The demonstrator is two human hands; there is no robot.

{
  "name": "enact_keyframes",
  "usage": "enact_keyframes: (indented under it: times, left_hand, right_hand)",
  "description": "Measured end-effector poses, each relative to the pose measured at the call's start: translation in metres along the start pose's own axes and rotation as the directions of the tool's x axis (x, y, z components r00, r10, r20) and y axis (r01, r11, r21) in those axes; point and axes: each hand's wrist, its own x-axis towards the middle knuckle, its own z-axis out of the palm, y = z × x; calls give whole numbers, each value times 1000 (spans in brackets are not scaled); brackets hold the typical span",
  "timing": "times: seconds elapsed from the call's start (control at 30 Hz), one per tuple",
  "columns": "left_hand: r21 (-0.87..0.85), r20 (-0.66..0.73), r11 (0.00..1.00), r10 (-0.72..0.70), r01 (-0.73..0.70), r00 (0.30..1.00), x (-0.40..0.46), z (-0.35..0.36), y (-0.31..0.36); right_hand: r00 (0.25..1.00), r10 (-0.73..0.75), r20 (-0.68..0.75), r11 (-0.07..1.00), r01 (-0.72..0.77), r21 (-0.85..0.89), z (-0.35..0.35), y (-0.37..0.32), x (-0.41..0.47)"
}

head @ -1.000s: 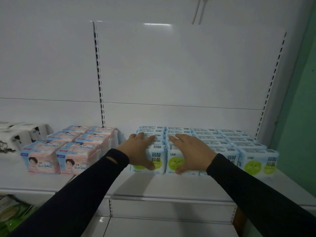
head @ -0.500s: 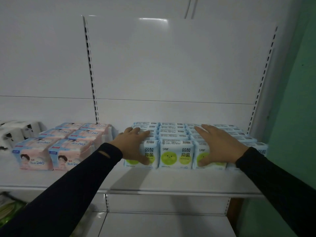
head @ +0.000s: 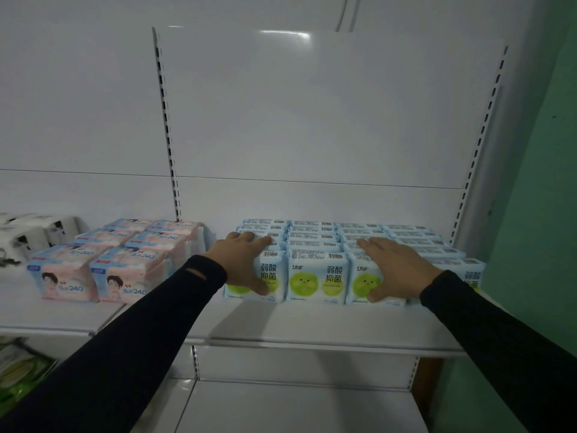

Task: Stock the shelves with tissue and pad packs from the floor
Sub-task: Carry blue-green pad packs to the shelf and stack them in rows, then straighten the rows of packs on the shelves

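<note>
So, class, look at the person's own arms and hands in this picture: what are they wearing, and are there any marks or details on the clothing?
Both arms are covered to the wrist by snug, dark, near-black long sleeves. The left sleeve has a small slit or hole near its cuff; the right sleeve shows a faint knitted texture. The left hand and right hand are bare: no gloves, rings or watch are visible.

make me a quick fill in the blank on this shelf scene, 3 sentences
1. The front faces of the blue pad packs show a smiling ____ circle.
2. The pink packs carry the number ____.
3. The left hand rests on the front pack of the ____ column of blue packs; the right hand lies two columns over.

Missing words: green; 240; leftmost
</note>
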Motion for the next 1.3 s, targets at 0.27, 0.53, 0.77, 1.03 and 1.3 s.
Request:
enact_keyframes:
  times: [0.27,0.53,0.77,1.03,1.3]
  left_hand:
    - [-164,-142,986,-18,-6,990,-28,-18,-4]
    - [-222,-567,963,3,-155,824,-66,-19,-40]
    - [-231,-705,964,-71,-134,705,-120,-13,-59]
    - [-216,-671,975,-191,58,717,-184,-3,-75]
    - [-170,-628,977,-209,130,750,-226,-1,-126]
  right_hand:
    - [992,-19,-123,985,39,165,-22,-25,-15]
    - [851,19,-524,927,181,327,-29,-106,-28]
    - [682,102,-724,948,153,277,-30,-136,-38]
    - [680,104,-725,934,183,306,-6,-158,-51]
    - [730,40,-682,927,227,298,-3,-226,-57]
